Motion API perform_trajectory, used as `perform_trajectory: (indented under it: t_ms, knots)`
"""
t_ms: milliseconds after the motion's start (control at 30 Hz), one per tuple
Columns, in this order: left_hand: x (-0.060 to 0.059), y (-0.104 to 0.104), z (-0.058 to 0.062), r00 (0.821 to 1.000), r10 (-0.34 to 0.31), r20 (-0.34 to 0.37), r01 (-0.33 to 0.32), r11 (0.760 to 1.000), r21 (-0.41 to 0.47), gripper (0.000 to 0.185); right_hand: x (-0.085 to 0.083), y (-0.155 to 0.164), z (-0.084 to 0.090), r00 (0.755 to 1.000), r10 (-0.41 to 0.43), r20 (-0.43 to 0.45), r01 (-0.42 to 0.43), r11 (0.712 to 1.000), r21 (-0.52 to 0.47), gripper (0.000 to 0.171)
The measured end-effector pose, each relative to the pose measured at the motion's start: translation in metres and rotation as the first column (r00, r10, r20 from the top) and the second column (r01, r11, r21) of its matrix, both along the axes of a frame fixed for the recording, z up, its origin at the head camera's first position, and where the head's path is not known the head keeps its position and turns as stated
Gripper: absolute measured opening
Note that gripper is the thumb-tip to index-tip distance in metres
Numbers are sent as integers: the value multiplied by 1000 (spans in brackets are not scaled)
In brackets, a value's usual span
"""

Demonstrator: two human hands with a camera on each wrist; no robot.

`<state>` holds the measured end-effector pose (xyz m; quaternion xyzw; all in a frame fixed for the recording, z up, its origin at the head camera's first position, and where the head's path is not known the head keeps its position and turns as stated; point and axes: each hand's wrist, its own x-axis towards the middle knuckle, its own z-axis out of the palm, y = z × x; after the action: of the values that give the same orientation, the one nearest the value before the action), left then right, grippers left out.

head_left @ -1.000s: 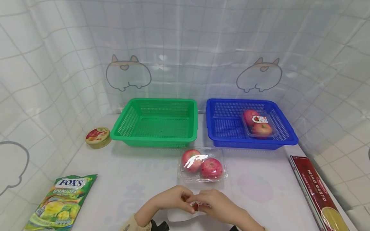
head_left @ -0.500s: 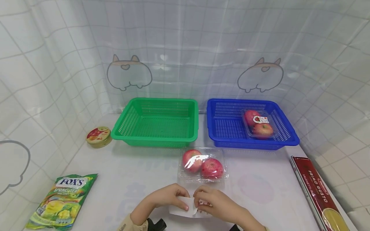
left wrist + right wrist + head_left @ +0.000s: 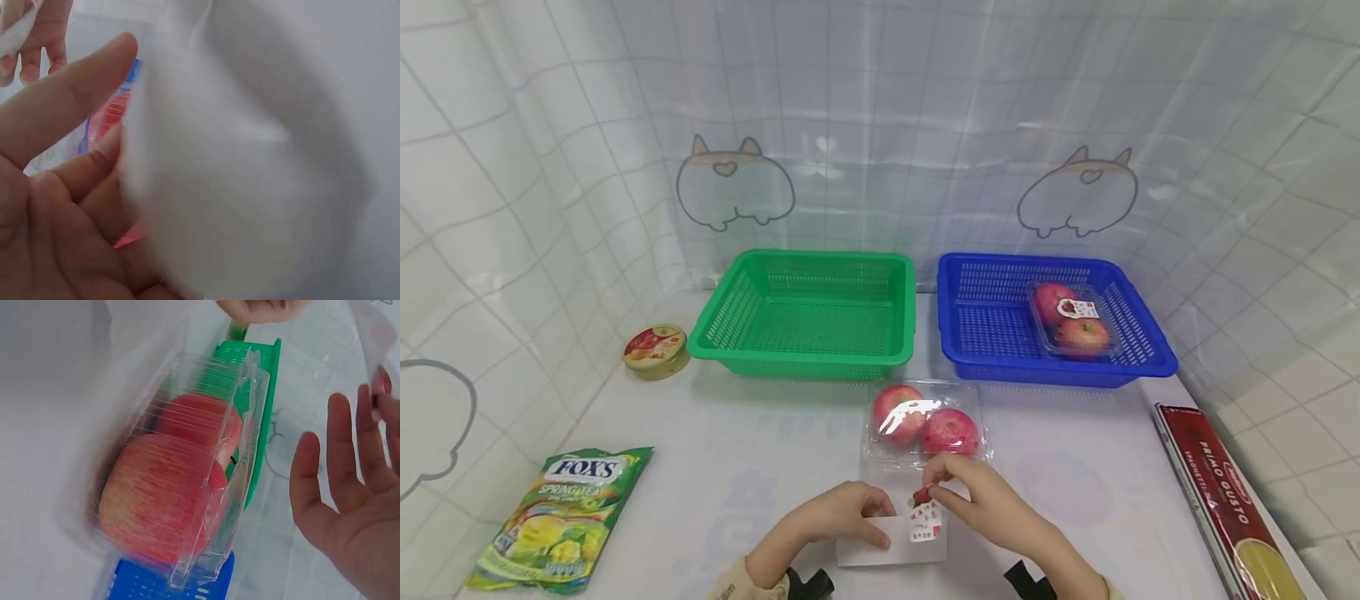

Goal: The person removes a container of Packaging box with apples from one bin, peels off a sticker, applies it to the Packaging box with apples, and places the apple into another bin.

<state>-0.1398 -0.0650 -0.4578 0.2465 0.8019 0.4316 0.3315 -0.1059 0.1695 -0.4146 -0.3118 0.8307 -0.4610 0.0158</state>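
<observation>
Near the table's front edge, my left hand point(image 3: 871, 517) holds a white backing sheet point(image 3: 880, 552) against the table. My right hand point(image 3: 931, 487) pinches the top of a small red-and-white sticker label point(image 3: 926, 521), which hangs over the sheet's right end. Just behind both hands lies a clear clamshell pack with two red apples point(image 3: 925, 425). The right wrist view shows that pack point(image 3: 181, 481) close up beside my right hand's palm point(image 3: 350, 512). In the left wrist view, the blurred white sheet point(image 3: 237, 175) fills the frame over my left fingers point(image 3: 69, 94).
An empty green basket point(image 3: 805, 360) and a blue basket point(image 3: 992, 367) stand at the back; the blue one holds a labelled apple pack point(image 3: 1071, 321). A round tin point(image 3: 655, 350) and a Fox's candy bag point(image 3: 568, 517) lie left; a red pasta box point(image 3: 1225, 500) lies right.
My right hand has lifted up and away from the left hand, pulling the sticker off the sheet. The left hand has stayed on the sheet, which now lies flatter.
</observation>
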Motion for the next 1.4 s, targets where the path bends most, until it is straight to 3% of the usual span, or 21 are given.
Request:
perform_trajectory:
  t_ms: [100,200,267,333,367,433,500,600,733,867,1067,1400]
  knots:
    - [4,-2,6,999,-26,-39,24,999,-40,31,0,-1,0,997,-69,14,70,997,-22,15]
    - [8,-7,20,995,-48,-90,43,998,-53,38,0,-1,1,989,-141,31,143,989,-43,17]
    - [10,-9,33,987,-41,-152,40,999,-9,35,-2,-1,3,986,-165,26,166,984,-58,16]
    - [8,-8,47,972,11,-235,7,997,76,35,-7,-1,6,983,-185,11,185,980,-67,15]
    - [6,-6,52,957,54,-286,-21,993,118,36,-11,-1,9,982,-187,10,187,980,-73,14]
    - [-1,1,63,908,140,-394,-73,981,181,41,-22,-1,15,984,-179,5,179,979,-95,12]
    - [-11,10,70,865,219,-452,-132,967,217,45,-34,0,20,982,-186,19,187,977,-105,12]
    - [-27,25,76,827,262,-497,-163,958,235,40,-52,1,27,980,-197,28,199,973,-118,14]
    - [-43,38,74,800,289,-525,-181,952,248,28,-69,2,26,973,-232,20,233,967,-108,22]
    - [-50,44,66,773,361,-522,-258,930,260,28,-78,0,19,970,-240,28,241,967,-81,29]
    - [-55,49,51,709,398,-582,-338,916,215,33,-80,-5,5,963,-270,15,269,963,20,32]
    - [-52,55,40,691,336,-640,-366,926,92,37,-74,-12,-9,937,-305,-172,329,935,134,33]
